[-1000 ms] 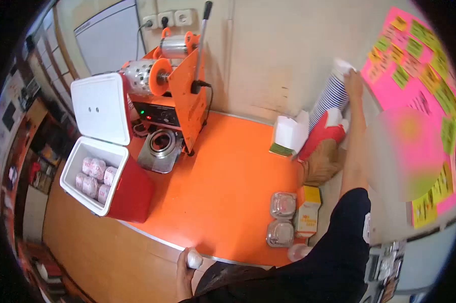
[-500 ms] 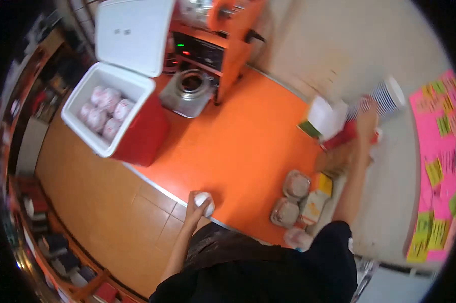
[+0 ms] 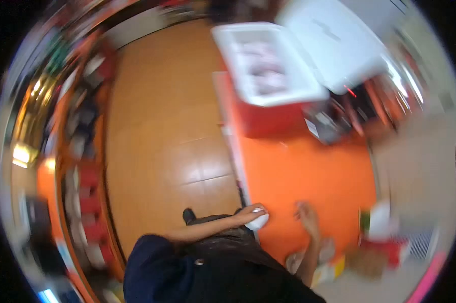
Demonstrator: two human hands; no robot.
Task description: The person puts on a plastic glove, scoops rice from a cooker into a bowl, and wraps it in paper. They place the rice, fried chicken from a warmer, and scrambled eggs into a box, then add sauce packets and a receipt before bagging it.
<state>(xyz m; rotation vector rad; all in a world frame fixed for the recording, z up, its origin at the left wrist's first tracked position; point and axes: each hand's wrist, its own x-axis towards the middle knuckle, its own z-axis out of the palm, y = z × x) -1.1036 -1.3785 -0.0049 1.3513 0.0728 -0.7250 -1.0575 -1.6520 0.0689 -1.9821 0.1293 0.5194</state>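
Note:
My left hand (image 3: pixel 247 214) is closed around a small white rounded object (image 3: pixel 258 220) at the counter's front edge, close to my body. Its kind does not show clearly. To its right, over the orange counter (image 3: pixel 283 174), my right hand (image 3: pixel 308 219) is blurred, with its fingers loosely apart and nothing visible in them. Below that forearm, partly hidden by it, sit round clear containers (image 3: pixel 327 248).
A red and white cooler (image 3: pixel 273 118) stands lid-up on the counter, round wrapped items (image 3: pixel 263 65) inside. A machine (image 3: pixel 362 108) is behind it. At right are a white box (image 3: pixel 379 219) and striped cups (image 3: pixel 422 245). Shelves (image 3: pixel 89 202) line the left.
My view has swung left toward the floor and shelves. My right hand has come away from the striped cups to above the counter. My left hand still holds the white object.

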